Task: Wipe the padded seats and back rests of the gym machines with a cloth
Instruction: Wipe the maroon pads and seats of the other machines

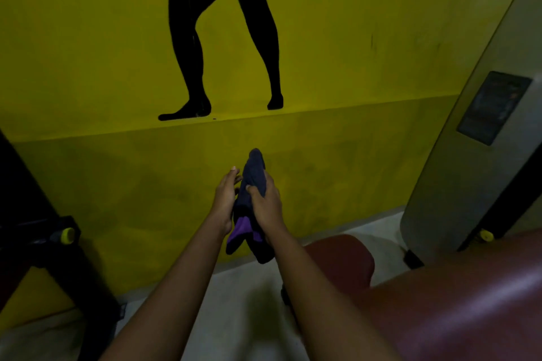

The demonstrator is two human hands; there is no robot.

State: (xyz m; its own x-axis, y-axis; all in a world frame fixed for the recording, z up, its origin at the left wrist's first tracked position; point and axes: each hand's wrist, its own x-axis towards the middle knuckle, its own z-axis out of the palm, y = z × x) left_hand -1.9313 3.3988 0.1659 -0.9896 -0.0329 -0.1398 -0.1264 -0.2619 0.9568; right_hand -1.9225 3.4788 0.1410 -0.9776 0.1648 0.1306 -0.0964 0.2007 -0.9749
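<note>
A dark blue cloth (254,173) with a purple patch hangs bunched in mid-air in front of the yellow wall. My right hand (265,205) grips it around the middle. My left hand (225,199) presses flat against its left side, fingers extended. Both arms reach forward from the bottom of the view. A dark red padded seat (346,261) sits below and right of my hands. A larger dark red padded rest (457,308) fills the bottom right corner, with no hand on it.
A yellow wall (88,67) with a black painted figure of legs (223,38) is straight ahead. A grey machine housing (469,155) with a dark label stands at right. A black machine frame (44,243) with a yellow knob is at left. Pale floor lies below.
</note>
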